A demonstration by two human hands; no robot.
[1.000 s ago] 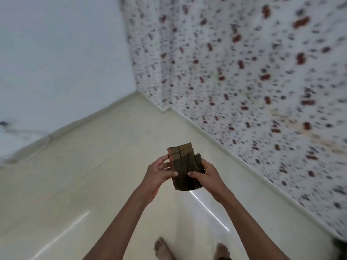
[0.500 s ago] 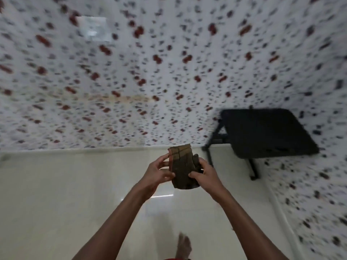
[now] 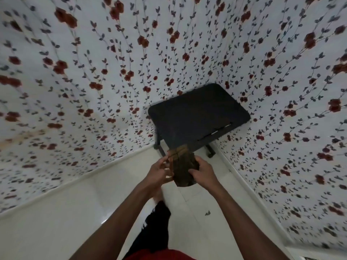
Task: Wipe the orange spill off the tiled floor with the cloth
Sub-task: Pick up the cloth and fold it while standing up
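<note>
— Both hands are raised in front of the chest, and a folded brown cloth (image 3: 183, 168) is held between them. By the right hand (image 3: 203, 172) the cloth is gripped along its right edge, thumb curled onto the front face. The left hand (image 3: 158, 172) is set against the left edge with fingers loosely bent; whether a firm pinch is made there cannot be told through the blur.

— What surrounds it, biggest first?

— Flowered wallpaper (image 3: 112, 72) is seen on two walls meeting in a corner. Below it, the pale tiled floor (image 3: 56, 212) is spread out, glossy. A small black table (image 3: 199, 113) is stood in the corner, well beyond the cloth. A tiny dark scrap (image 3: 207, 213) is seen lying on the tiles near the right wall. No orange spill can be made out in this view.

— How is the cloth judged to handle?

— It is judged light and soft: several stacked layers are shown at the top edge, and the lower end is rounded, not stiff. Being limp, it is likely to flop open if taken by one corner only.

— So where should hold be taken?

— The folded pad is best kept together, with the palm laid flat over its back and the fingers wrapped round one long edge, so that a broad face can be pressed on the slippery tiles.
</note>
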